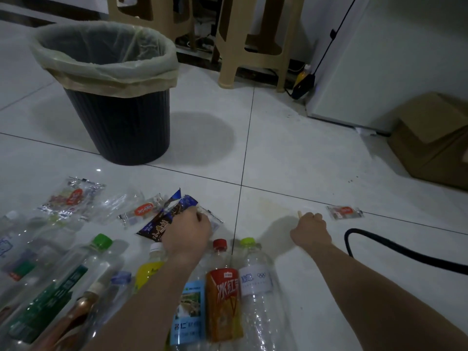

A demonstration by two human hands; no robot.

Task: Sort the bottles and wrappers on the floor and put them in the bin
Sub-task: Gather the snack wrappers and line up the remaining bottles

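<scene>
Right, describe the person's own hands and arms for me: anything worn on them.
Both arms are bare from wrist to where they leave the frame: no sleeves show. The left hand and right hand wear no gloves, and no watch, bracelet or ring is visible.

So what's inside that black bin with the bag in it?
The black ribbed bin holds a translucent pale liner bag folded over its rim. No bottles or wrappers show inside, but the bottom is hidden from this angle.
</scene>
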